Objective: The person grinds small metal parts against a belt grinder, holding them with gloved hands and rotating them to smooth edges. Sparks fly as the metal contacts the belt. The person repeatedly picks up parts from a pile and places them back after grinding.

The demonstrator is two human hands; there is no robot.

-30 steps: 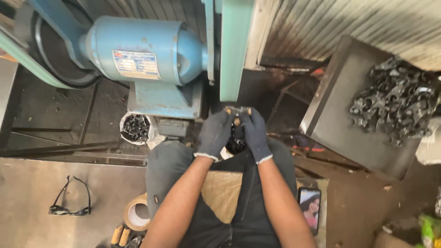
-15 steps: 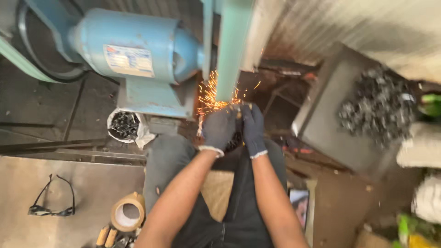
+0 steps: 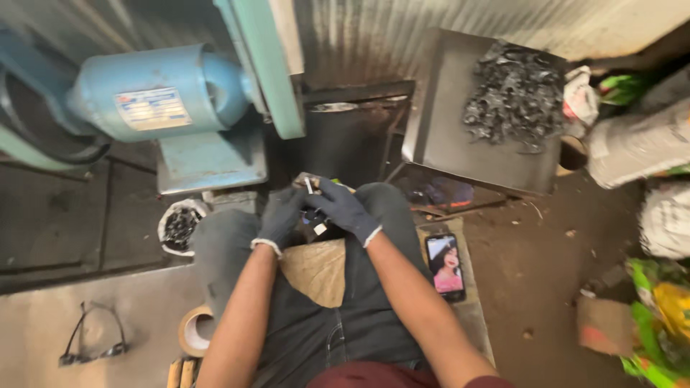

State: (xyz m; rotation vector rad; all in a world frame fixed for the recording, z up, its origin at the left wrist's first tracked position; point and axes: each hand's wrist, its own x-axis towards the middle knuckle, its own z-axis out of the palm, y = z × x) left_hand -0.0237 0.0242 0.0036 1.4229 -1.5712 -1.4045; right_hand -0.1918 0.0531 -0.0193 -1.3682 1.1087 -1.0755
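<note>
- My left hand [image 3: 279, 215] wears a dark glove and curls around a small metal part [image 3: 313, 214], gripping it from the left.
- My right hand [image 3: 343, 207], gloved the same way, closes over the part from the right — its fingers lie across the top.
- The part sits between both hands, just above my knees; it is mostly hidden by the gloves, so I cannot tell its shape beyond a pale bit showing at the top and bottom.
- Both hands are low in front of the grinder [image 3: 172, 115], a blue motor on a blue base, with its green guard [image 3: 269, 65] rising just above and left of my hands. The part is apart from the machine.
- A wooden block [image 3: 316, 269] lies on my lap, right under my wrists.
- Left of my left knee stands a small white tub [image 3: 180, 226] of dark bits.
- To the upper right a dark metal tray [image 3: 460, 144] leans, with a heap of black metal pieces [image 3: 514, 97] in it — well apart from my hands.
- A phone [image 3: 445, 264] with a lit screen lies just beside my right forearm.
- On the floor to my left: a tape roll [image 3: 192, 330] near my elbow, and glasses [image 3: 90, 338] farther out.
</note>
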